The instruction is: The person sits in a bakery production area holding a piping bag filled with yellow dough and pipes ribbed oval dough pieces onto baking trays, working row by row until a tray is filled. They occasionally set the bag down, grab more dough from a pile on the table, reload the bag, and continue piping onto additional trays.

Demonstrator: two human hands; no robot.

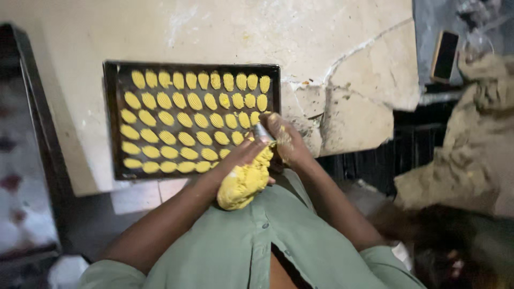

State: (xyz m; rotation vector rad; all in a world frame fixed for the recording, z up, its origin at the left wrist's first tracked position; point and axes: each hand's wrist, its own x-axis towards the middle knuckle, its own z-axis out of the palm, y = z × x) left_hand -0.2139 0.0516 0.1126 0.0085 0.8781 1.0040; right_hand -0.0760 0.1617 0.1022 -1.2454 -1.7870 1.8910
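Observation:
A black baking tray (110, 118) lies on a pale stone slab, covered with rows of several yellow ridged dough pieces (184, 120). A yellow piping bag full of dough (243, 182) is squeezed in my left hand (238, 158) just off the tray's near right corner. My right hand (284, 139), smeared with dough, grips the bag's metal nozzle (262, 132), which points down at the tray's right side beside the last pieces.
The cracked stone slab (348, 69) extends right of the tray, with a broken edge. A phone (445, 55) lies on a grey surface at the far right, beside a heap of beige sacking (476, 144). A dark frame (32, 107) runs along the left.

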